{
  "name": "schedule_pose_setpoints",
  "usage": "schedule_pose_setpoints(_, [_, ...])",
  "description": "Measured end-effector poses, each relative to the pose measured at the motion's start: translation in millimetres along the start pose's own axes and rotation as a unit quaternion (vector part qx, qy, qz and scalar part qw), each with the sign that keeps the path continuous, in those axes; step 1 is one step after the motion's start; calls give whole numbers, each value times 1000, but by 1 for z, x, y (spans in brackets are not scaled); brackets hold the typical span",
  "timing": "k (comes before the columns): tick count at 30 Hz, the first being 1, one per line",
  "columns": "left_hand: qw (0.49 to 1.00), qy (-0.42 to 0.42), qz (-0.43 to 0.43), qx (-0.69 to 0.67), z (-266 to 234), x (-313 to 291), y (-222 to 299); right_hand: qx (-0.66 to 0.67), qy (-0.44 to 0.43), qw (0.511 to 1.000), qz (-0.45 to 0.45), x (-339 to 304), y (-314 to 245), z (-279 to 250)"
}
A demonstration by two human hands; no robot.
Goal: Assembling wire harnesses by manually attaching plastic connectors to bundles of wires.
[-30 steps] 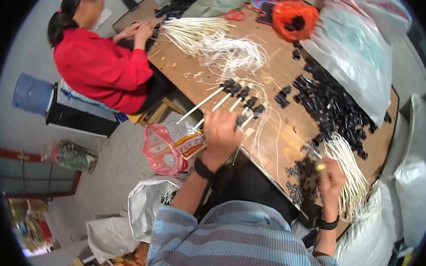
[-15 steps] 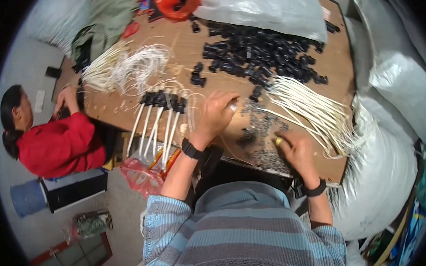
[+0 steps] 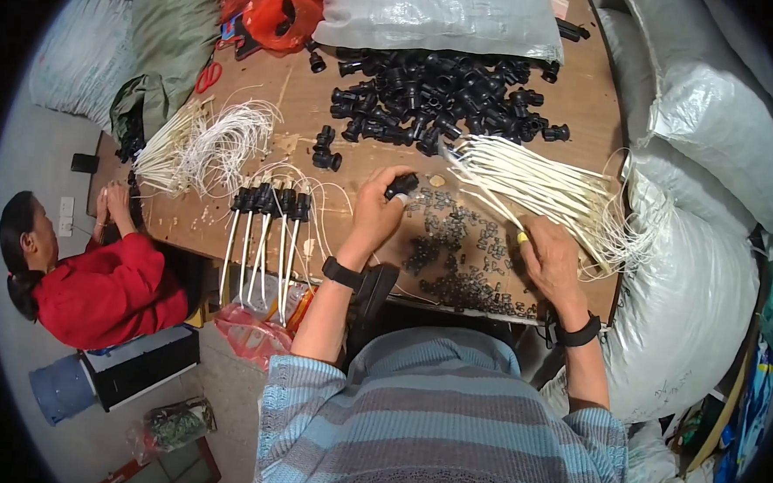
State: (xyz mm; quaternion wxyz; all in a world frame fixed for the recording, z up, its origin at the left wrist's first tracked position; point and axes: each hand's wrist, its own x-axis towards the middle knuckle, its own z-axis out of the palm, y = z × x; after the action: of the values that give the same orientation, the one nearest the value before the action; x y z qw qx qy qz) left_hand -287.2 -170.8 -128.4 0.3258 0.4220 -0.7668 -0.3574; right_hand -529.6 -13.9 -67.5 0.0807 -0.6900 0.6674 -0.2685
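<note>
My left hand (image 3: 376,213) is closed around a black plastic fitting (image 3: 402,186) above the table. On the right, my right hand (image 3: 555,261) pinches a thin white tube (image 3: 499,204) at the near side of a bundle of white tubes (image 3: 538,181); a bit of yellow (image 3: 522,237) shows at one finger. Small dark clips (image 3: 469,246) lie scattered between my hands. To the left of my left hand, several white tubes with black fittings (image 3: 271,200) lie side by side, their free ends hanging over the table edge.
Black fittings (image 3: 429,95) are heaped at the back, below a white sack (image 3: 442,17). Thin white cords (image 3: 239,138) and a red bag (image 3: 285,13) are at the left. Full sacks (image 3: 681,301) crowd the right edge. A person in red (image 3: 109,284) sits at the left.
My left hand has turned, bringing the black fitting into sight. My right hand has risen from the small clips to the white tubes. The whole view has shifted slightly.
</note>
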Motion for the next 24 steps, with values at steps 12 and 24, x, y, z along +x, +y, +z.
schedule_pose_setpoints(12, [966, -214, 138, -51, -20, -16, 13, -16, -104, 989, -105, -1, -25, 11])
schedule_pose_setpoints(24, [963, -86, 227, 115, -12, -51, 72, 122, -62, 989, 48, 7, -17, 31])
